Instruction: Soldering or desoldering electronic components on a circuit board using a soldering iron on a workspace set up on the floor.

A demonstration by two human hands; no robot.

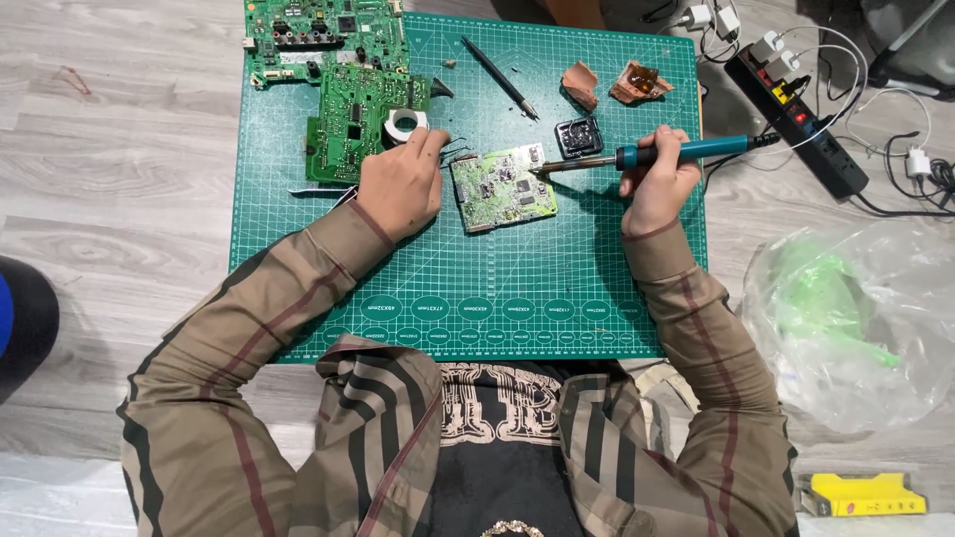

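Sleeves frame both hands: right hand (657,179) grips the soldering iron (637,156), tip on the small circuit board (500,187); left hand (403,184) pinches tweezers (453,149) beside it. Steadying both wrists seems wise.

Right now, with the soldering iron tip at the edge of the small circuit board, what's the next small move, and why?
Probably steady the small circuit board first. The right hand holds the soldering iron with its tip at the board's upper right edge, while the left hand rests beside the board, holding thin tweezers, not visibly pinning it. The board lies loose on the green cutting mat, so it could slide.
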